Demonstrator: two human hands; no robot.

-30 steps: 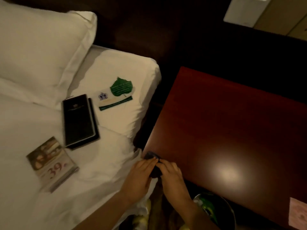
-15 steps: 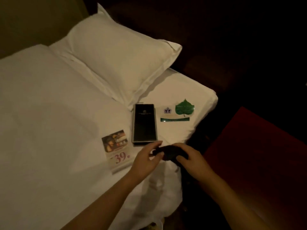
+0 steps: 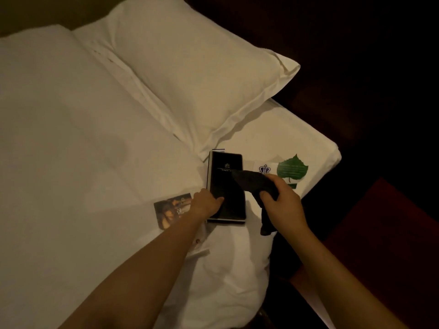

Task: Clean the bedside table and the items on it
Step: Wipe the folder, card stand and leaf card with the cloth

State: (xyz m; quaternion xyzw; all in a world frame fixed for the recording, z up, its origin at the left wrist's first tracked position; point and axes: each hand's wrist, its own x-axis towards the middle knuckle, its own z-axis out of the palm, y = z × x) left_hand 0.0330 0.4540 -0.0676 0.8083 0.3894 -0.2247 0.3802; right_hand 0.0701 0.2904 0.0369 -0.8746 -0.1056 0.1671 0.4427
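A black folder (image 3: 226,176) with a small crest lies on the white bed. My left hand (image 3: 206,205) grips its lower left edge, thumb on the cover. My right hand (image 3: 281,200) holds a dark cloth (image 3: 253,182), one end of it lying over the folder's right side and the other hanging below my fist. A green leaf-shaped card (image 3: 292,170) with a crest card (image 3: 264,169) lies right of the folder. A picture card (image 3: 169,210) sits under my left wrist. The red-brown bedside table (image 3: 389,233) shows at the right.
A large white pillow (image 3: 190,74) lies just behind the folder. The white bedsheet (image 3: 71,162) spreads to the left. A dark gap separates the bed from the bedside table, and the headboard area at the top right is in deep shadow.
Both hands left the table edge with the cloth and came over the bed. My left hand let go of the cloth and took the folder's edge; my right brought the cloth onto the folder.
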